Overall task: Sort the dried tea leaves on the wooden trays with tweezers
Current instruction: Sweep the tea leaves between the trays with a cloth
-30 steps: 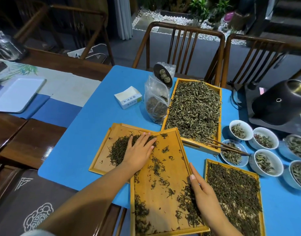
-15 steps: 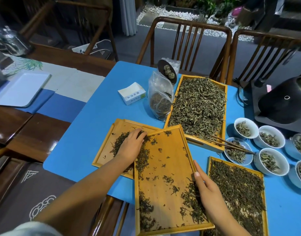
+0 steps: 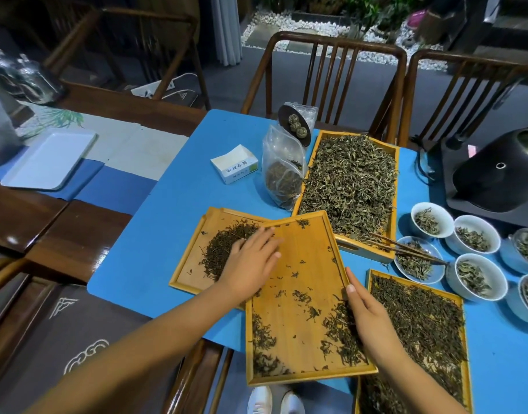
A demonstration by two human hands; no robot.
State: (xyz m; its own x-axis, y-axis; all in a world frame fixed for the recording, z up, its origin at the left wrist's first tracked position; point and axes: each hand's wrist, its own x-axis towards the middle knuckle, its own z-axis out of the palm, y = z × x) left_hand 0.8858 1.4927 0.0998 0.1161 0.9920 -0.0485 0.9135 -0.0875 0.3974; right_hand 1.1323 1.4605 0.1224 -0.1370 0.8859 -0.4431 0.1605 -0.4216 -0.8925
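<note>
A middle wooden tray point(image 3: 304, 264) lies tilted over the right side of a left tray point(image 3: 194, 264), with scattered dark tea leaves point(image 3: 340, 333) on it. My left hand point(image 3: 250, 264) lies flat with straight fingers across the middle tray's left edge, beside a pile of dark leaves point(image 3: 226, 249) in the left tray. My right hand point(image 3: 367, 318) holds the middle tray's right rim, thumb on the inside. Wooden tweezers point(image 3: 406, 249) lie across the big back tray point(image 3: 391, 258) and a small bowl. A right tray point(image 3: 461, 303) is full of dark leaves.
Several white bowls point(image 3: 481, 279) of leaves stand at the right, with a black appliance point(image 3: 501, 174) behind. A plastic bag of tea point(image 3: 282, 171) and a small white box point(image 3: 235, 164) sit at the back. Wooden chairs point(image 3: 331, 82) face the blue mat point(image 3: 167, 219).
My left hand swept leftward over the middle tray and back onto its left edge, pushing leaves into the left tray's pile. The upper part of the middle tray now holds fewer leaves.
</note>
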